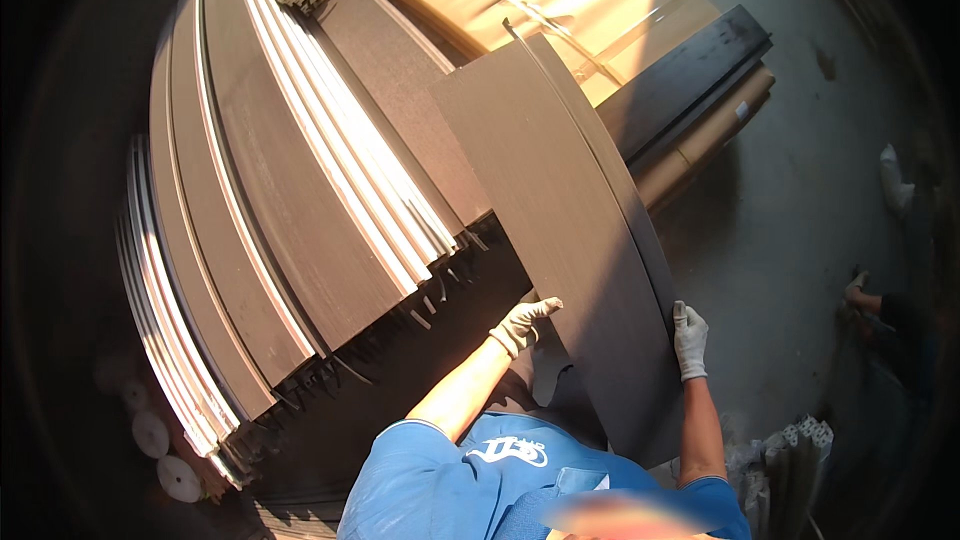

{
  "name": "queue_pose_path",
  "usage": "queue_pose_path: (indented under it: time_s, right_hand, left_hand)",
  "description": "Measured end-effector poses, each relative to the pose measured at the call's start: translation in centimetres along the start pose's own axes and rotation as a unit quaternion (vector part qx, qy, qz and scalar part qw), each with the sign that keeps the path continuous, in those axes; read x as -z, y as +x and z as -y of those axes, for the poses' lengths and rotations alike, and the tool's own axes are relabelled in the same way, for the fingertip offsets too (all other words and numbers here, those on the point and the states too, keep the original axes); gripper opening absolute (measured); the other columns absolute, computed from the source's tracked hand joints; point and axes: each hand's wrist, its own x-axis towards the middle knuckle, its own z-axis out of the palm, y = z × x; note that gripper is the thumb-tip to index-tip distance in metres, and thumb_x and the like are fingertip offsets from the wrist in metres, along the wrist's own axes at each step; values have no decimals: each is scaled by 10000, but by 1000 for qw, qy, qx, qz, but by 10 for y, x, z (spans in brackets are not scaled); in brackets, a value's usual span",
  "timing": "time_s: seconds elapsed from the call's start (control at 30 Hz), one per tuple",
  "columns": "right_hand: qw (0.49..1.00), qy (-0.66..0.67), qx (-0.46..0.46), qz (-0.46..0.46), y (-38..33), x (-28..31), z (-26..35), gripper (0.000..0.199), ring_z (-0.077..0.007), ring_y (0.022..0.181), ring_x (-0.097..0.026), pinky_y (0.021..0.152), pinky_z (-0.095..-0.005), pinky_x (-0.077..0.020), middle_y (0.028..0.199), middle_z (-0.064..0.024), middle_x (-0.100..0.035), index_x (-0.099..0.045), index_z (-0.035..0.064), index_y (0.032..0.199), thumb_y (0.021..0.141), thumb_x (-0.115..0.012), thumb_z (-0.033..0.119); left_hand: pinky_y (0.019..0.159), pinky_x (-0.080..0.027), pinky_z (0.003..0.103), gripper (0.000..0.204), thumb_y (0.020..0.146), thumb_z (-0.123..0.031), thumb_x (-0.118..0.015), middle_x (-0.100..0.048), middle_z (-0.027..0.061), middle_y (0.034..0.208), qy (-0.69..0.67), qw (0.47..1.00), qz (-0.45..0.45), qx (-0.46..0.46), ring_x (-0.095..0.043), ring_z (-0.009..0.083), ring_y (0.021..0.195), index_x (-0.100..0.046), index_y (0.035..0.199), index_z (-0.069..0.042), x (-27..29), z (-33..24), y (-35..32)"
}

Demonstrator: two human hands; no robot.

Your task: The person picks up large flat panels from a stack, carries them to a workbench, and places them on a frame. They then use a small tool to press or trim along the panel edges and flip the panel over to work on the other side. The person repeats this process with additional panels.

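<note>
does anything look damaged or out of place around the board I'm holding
Ragged strips stick out at the near ends of the stacked boards, and a thin piece juts past the far end of your held board instead of ending flush. Neither is clearly damage.

In the head view, I see a long brown board (550,180) held at opposite long edges by the gloved left hand (522,328) and right hand (690,342); stacked boards (275,150) lie leftward, sunlit cardboard (640,10) beyond.
</note>
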Motion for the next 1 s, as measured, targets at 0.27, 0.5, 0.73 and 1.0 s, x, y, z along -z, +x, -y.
queue_pose_path:
  time_s: [0.27, 0.5, 0.73, 1.0]
  right_hand:
    - [989, -49, -53, -127, -113, 233, -55, 654, -140, 644, -320, 568, -374, -353, 647, -95, -298, -453, 3, 732, 1006, -498, 596]
    - [960, -73, -135, -235, -173, 374, -155, 678, -291, 577, -441, 593, -425, -404, 635, -201, -465, -536, -2, 759, 978, -499, 639]
    - [950, -37, -166, -260, -182, 444, -243, 641, -431, 687, -549, 653, -460, -432, 739, -246, -561, -587, -3, 838, 990, -491, 613]
    - [926, -25, -259, -272, -77, 489, -282, 643, -484, 878, -623, 725, -497, -461, 863, -279, -636, -638, -5, 942, 981, -492, 620]
  left_hand:
    - [1018, -458, 417, 436, 827, -262, -827, -681, 42, 1152, 21, 961, 180, 211, -612, 225, 1119, -655, 1191, -93, -204, 48, 0]
    - [990, -484, 426, 252, 872, -260, -762, -714, 64, 1083, 104, 901, 288, 307, -643, 246, 1056, -727, 1047, -82, -366, 169, 54]
    - [1005, -492, 414, 329, 904, -257, -715, -704, 101, 1123, 216, 838, 306, 397, -643, 249, 1084, -691, 1150, -40, -487, 238, 108]
    - [1036, -475, 427, 351, 920, -250, -688, -676, 118, 1183, 280, 793, 345, 418, -634, 266, 1090, -670, 1192, -30, -624, 250, 215]
